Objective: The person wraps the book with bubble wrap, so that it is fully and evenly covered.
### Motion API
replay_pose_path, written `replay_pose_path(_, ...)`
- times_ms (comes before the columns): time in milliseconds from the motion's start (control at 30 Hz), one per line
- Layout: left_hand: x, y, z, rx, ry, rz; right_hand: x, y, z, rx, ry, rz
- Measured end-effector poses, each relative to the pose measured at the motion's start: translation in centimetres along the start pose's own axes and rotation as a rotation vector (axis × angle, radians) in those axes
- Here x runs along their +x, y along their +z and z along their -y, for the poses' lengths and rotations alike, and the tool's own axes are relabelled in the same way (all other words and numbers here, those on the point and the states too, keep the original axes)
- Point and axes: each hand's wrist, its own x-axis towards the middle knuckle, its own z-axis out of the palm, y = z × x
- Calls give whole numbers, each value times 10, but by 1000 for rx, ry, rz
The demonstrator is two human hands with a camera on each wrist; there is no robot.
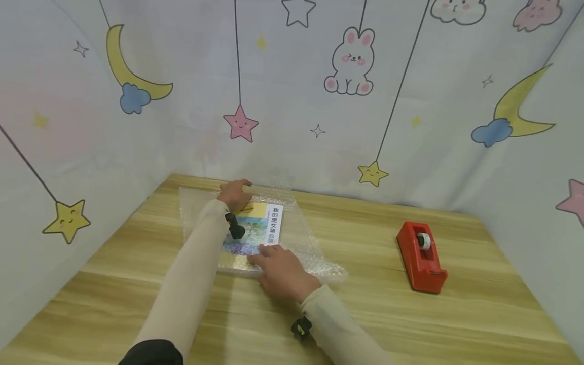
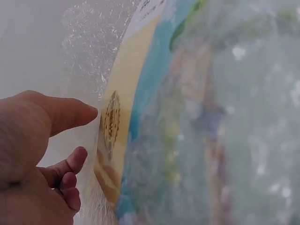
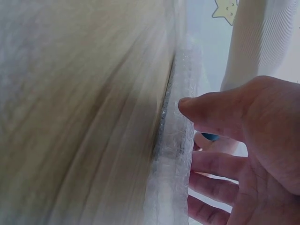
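A picture book (image 1: 250, 228) with a blue and yellow cover and a white title strip lies flat on the wooden table, amid clear bubble wrap (image 1: 301, 243). My left hand (image 1: 234, 194) reaches to the book's far edge; in the left wrist view its thumb (image 2: 77, 112) points at the yellow border, the other fingers bent below it. At the near edge is my right hand (image 1: 282, 268), its fingers over the wrapped book's lower right corner. The right wrist view shows the right thumb (image 3: 201, 107) against the wrap's edge (image 3: 173, 140), with the fingers spread along its upper face.
A red tape dispenser (image 1: 422, 258) with a roll of tape stands to the right on the wooden table (image 1: 365, 314). White curtains (image 1: 292, 91) printed with moons, stars and a rabbit enclose the table at the back and sides. Loose bubble wrap extends right of the book.
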Motion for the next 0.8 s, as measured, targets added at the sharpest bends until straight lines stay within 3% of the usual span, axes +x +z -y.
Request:
replay_pose_path(67,-2,-1,0,8,5,-11,1,0,1,-4,0,2)
replay_pose_path(267,-8,-3,-1,15,97,-83,1,0,6,-49,7,-10)
replay_pose_path(533,-14,1,-5,-65,186,-94,-3,0,10,-76,13,-33)
replay_pose_path(800,-17,-5,-2,-43,261,-147,-2,-1,10,-76,6,-34)
